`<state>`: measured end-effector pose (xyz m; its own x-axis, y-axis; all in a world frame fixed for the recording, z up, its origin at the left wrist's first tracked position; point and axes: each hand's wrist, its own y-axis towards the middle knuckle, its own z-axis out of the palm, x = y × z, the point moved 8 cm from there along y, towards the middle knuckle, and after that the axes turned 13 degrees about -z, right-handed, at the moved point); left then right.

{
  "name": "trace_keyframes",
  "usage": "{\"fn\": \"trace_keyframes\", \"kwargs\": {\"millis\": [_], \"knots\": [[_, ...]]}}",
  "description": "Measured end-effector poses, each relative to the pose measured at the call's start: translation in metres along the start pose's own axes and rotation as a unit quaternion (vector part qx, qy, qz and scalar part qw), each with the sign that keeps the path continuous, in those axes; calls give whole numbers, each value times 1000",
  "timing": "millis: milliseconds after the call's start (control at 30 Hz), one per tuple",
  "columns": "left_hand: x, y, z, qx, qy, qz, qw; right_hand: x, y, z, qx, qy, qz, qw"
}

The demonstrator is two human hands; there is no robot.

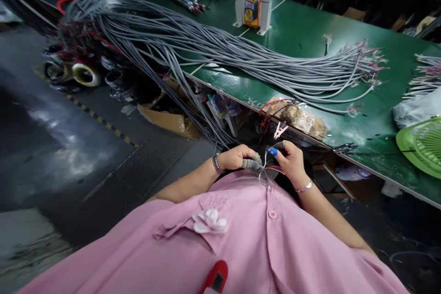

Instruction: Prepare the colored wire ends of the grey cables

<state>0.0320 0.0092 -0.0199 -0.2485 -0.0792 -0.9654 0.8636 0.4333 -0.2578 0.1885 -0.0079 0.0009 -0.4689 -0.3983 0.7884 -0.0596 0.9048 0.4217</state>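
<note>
My left hand [240,158], with grey coverings on some fingertips, is closed on the end of a grey cable close to my shirt front. Thin coloured wires [272,170], among them red, blue, white and green, fan out from that end. My right hand [291,161] pinches a whitish strand of the wires between its fingers; one digit wears a blue cover. Past the hands, a pink clip [280,130] sits at the table's edge. The cable's run behind my left hand is largely hidden.
A thick bundle of grey cables [220,46] stretches over the green table [296,23], some drooping off its near edge. A taped brown block [298,117] lies at that edge. A green fan [422,144] stands right; a cardboard box [168,119] is on the floor.
</note>
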Motion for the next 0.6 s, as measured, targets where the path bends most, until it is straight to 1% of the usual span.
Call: {"fn": "trace_keyframes", "kwargs": {"millis": [100,133,200,233,300,367,433,500,533,600], "knots": [[-2,-5,-9,-30,11,12,999,-13,-5,-17,-48,-34,10,998],[-4,-6,-13,-48,13,17,999,-20,-7,-22,-71,-19,26,997],[-11,-9,-23,-93,14,37,995,-39,-11,-27,-113,58,88,988],[-16,-11,-29,-119,14,51,991,-50,-13,-23,-122,114,131,977],[-27,-12,-40,-172,17,85,981,-65,-13,-7,-110,236,214,942],[-38,-9,-49,-213,28,111,970,-68,-6,13,-83,341,261,899],[-45,-2,-54,-232,46,125,964,-64,5,27,-68,413,275,865],[-48,8,-57,-229,60,125,963,-59,16,34,-72,457,273,843],[-47,14,-57,-224,62,119,965,-57,21,35,-78,467,270,838],[-44,24,-58,-208,61,101,971,-56,28,34,-92,472,262,837]]}}
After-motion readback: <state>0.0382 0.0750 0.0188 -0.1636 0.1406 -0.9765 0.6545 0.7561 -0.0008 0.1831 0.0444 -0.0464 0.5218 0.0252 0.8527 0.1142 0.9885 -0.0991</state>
